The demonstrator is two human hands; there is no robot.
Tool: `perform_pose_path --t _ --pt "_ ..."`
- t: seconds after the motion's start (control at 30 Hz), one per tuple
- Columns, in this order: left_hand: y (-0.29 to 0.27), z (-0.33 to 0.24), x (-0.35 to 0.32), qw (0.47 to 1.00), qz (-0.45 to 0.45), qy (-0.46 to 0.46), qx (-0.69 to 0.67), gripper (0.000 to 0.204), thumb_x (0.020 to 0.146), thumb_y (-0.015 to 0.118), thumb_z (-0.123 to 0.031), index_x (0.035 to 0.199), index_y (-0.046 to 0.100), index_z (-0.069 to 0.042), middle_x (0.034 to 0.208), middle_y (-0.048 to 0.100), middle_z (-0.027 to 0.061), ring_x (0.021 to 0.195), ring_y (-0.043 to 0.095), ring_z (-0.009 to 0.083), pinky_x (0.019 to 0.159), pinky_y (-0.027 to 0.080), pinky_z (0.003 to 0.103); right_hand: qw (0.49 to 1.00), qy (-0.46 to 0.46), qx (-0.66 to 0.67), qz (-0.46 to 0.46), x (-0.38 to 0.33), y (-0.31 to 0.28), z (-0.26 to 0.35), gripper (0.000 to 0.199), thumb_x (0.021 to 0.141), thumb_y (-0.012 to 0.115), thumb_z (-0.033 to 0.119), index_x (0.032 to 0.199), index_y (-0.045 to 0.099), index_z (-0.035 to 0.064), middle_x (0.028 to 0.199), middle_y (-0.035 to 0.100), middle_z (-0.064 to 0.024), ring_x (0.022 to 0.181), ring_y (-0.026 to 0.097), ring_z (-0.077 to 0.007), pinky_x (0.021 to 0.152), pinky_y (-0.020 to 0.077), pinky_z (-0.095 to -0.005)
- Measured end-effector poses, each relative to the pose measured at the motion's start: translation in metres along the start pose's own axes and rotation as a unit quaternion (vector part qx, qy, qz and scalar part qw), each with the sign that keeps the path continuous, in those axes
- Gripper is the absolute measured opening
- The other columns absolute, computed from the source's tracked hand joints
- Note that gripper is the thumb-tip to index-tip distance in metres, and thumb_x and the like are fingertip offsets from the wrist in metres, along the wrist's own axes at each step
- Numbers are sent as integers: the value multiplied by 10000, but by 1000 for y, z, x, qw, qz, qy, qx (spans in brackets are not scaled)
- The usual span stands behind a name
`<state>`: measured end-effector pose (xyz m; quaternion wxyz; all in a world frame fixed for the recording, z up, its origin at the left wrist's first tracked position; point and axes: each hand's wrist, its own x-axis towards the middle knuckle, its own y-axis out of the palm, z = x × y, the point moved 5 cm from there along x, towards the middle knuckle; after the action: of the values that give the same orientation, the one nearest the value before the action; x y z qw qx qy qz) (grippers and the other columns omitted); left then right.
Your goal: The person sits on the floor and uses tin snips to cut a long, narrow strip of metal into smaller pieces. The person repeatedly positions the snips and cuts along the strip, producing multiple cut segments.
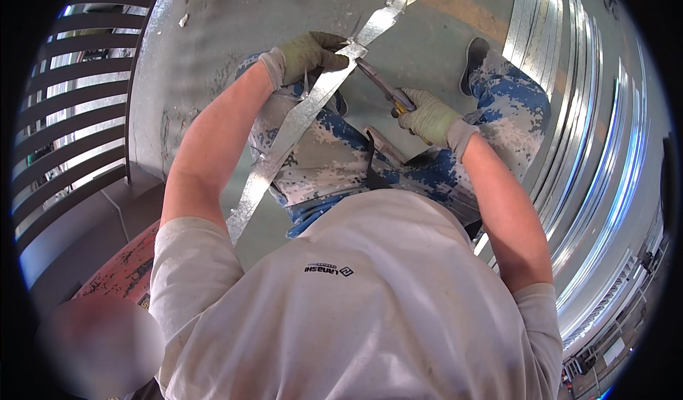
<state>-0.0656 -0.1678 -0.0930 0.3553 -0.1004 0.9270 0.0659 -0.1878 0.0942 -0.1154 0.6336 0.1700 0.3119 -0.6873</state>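
A long, shiny sheet-metal strip (299, 120) runs slantwise across my left thigh, with small pointed tabs standing out along its edges. My left hand (311, 55), in a greenish work glove, is closed on the strip's edge near a folded spot. In my gloved right hand (429, 117) is a long grey metal hand tool (378, 80) with yellow at its grip. Its far end meets the strip just beside my left fingers. Whether that end is a pair of jaws is too small to tell.
Long metal profiles (590, 129) lie side by side along the right. Dark curved slats (78, 69) stand at the left, above a worn red surface (124, 261). My legs in camouflage trousers (509, 101) are spread, with a flat metal piece (385, 146) between them on the grey-green floor (235, 8).
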Motion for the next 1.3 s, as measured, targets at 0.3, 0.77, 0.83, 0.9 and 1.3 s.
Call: perform_pose_path --t 0.3,0.77,0.83,0.9,1.3 --pt "-4 6 10 997 -53 10 60 573 985 893 -199 1495 711 -13 1201 826 75 971 762 152 872 635 342 985 62 145 65 -24 1 41 534 938 771 98 1458 657 63 881 638 -55 841 647 -157 733 553 -361" --pt "-2 -8 10 988 -95 -9 118 415 976 880 -184 1354 819 -24 1159 844 78 1012 743 153 962 602 342 934 34 -339 -107 -16 9 53 542 974 653 110 1495 564 -12 1285 743 -337 1199 736 -501 1031 596 -525" --pt "-3 -8 15 987 -91 -3 133 390 967 883 -171 1330 837 -39 1167 849 81 1021 750 160 963 605 348 905 44 -403 -128 -19 7 60 506 998 651 136 1477 573 -7 1312 748 -313 1217 752 -477 1036 606 -533" --pt "-3 -10 18 978 -86 17 191 365 963 883 -162 1308 850 -49 1168 849 75 1015 744 163 961 603 348 870 43 -465 -159 -21 7 71 439 1045 644 202 1442 617 16 1365 755 -277 1238 767 -456 1047 618 -543" --pt "-7 5 30 981 -40 54 182 350 967 833 -289 1225 864 -55 1147 863 94 1024 764 202 965 593 374 912 59 -378 -145 -40 5 83 399 1036 614 181 1409 607 40 1238 792 -279 1189 781 -474 1004 624 -572"
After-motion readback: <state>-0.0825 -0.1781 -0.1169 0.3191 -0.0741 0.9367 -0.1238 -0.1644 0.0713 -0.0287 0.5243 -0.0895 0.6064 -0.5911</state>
